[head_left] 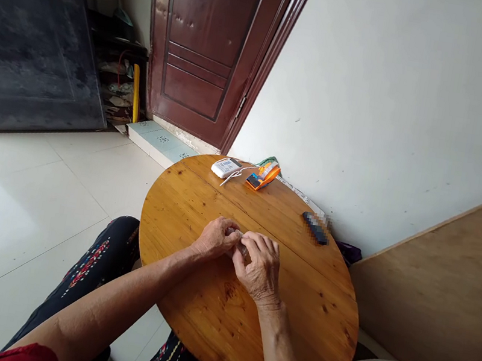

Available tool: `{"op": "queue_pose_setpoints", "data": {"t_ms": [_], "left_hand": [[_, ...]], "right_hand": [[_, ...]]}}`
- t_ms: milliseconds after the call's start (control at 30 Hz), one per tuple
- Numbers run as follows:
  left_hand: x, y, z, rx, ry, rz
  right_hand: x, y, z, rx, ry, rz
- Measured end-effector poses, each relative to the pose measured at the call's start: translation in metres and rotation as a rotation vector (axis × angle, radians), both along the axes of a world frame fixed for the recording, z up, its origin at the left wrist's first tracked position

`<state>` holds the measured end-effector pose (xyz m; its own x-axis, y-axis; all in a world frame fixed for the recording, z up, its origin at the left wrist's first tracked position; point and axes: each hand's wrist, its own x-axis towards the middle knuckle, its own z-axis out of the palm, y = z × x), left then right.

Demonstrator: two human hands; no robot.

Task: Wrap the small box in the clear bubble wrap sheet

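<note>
Both hands meet over the middle of the round wooden table (199, 210). Between them is a small clear, shiny piece of plastic (243, 249), mostly covered by fingers, so its exact kind does not show. My left hand (217, 239) has its fingers curled round the plastic's left end. With thumb and fingertips my right hand (259, 263) pinches the other side. Farther back lies an orange tape dispenser (263, 177) with a roll of clear tape. To its left is a white box-shaped device (226, 168) with a white cable.
A dark, long object (315, 229), partly pixelated, lies near the table's right edge. The white wall (396, 95) stands behind the table, and a wooden panel (451, 269) rises at right. A brown door (204, 34) and tiled step (160, 140) are at the back left.
</note>
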<state>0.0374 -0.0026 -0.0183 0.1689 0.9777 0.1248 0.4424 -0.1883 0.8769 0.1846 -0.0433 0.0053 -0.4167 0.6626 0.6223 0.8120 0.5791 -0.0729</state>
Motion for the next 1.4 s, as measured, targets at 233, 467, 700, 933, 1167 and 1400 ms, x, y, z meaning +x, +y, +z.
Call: {"op": "queue_pose_setpoints", "data": {"t_ms": [233,467,700,933,1167,1400], "left_hand": [[0.0,0.001,0.002,-0.003,0.011,-0.001],[0.001,0.002,0.001,0.006,0.038,0.009],[0.0,-0.001,0.005,0.003,0.043,0.012],[0.001,-0.002,0.006,0.045,0.089,0.014],[0.0,-0.002,-0.002,0.125,0.119,0.009],[-0.001,0.0,-0.003,0.142,0.126,0.001]], "right_hand": [[0.001,0.004,-0.005,0.065,0.053,0.027],[0.006,0.008,-0.009,0.103,0.113,0.006],[0.01,0.014,-0.015,0.04,0.232,-0.026],[0.014,0.02,-0.02,-0.032,0.338,-0.024],[0.012,0.013,-0.017,-0.019,0.192,-0.089],[0.012,0.018,-0.012,-0.095,0.111,-0.103]]}}
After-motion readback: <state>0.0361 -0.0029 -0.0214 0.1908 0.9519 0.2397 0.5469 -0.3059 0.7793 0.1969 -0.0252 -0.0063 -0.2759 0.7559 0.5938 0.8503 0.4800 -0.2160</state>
